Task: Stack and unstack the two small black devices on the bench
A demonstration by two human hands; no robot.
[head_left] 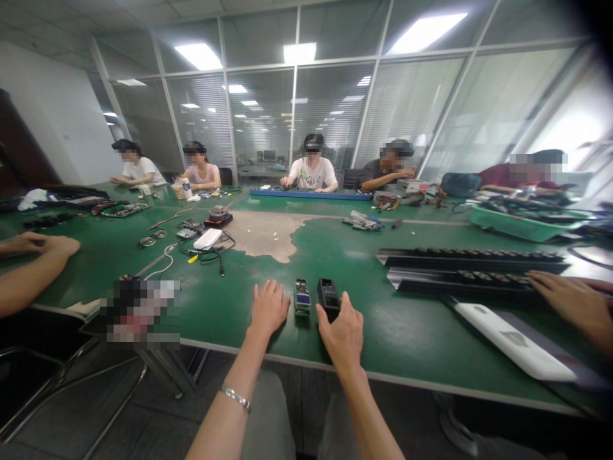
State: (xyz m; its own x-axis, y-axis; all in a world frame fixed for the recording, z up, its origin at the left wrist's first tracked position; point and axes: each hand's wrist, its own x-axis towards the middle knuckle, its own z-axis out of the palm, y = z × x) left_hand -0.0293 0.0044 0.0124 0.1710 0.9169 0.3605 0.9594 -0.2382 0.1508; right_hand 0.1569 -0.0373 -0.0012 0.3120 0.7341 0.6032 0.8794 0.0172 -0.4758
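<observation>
My left hand point(271, 308) lies flat on the green table, fingers stretched out, holding nothing. Just right of it stands a small circuit board point(302, 300) with a bluish display and components on top; the hand and board are apart. A black plastic housing point(328, 295) with cut-out openings is beside the board. Around the housing's near end, my right hand point(345, 329) has its thumb on the left side and its fingers on the right, covering part of it.
Black metal strips point(431, 279) and a white elongated device point(514, 338) lie to the right, near another person's hand point(575, 306). Cables and a white box point(208, 239) sit at left. A green basket point(527, 227) stands far right. Several people sit around the table point(230, 313).
</observation>
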